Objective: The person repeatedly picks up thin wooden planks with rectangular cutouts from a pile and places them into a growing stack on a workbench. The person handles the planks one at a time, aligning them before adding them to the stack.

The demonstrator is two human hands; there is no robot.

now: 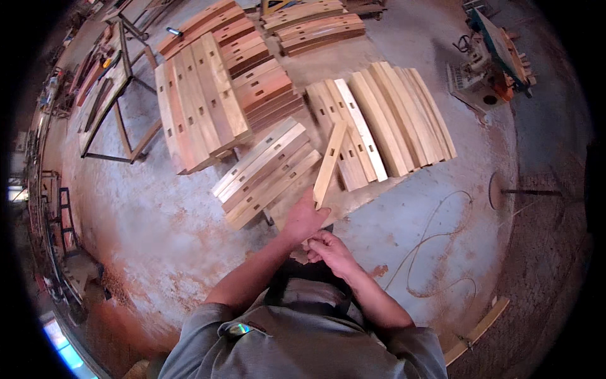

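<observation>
— How far along are you?

— By my reckoning, well into it. Most of the wood is already laid out in stacks on the floor [158,240]: a pale stack of slotted boards [268,172] just ahead of me, a wider fan of slats [391,117] to the right of it, and a tall pile of reddish and pale boards [208,95] further off to the left. One piece is still in hand, so that one at least is left to deal with. I can't tell from here how many more wait out of sight.

— Which piece?

— This light wooden slat [330,163]. My left hand [304,218] has its fingers closed round the near end of it. My right hand [331,251] sits just below, touching the left, fingers curled in; whether it grips anything I can't tell.

— Which way does it point?

— Its long axis runs away from me, near end at my hand, far end leaning a little to the right and reaching over the fan of slats. It lies between the slotted stack and the fan, overlapping the fan's left edge. Whether the far end rests on those slats or is held just above them, I can't make out.
</observation>
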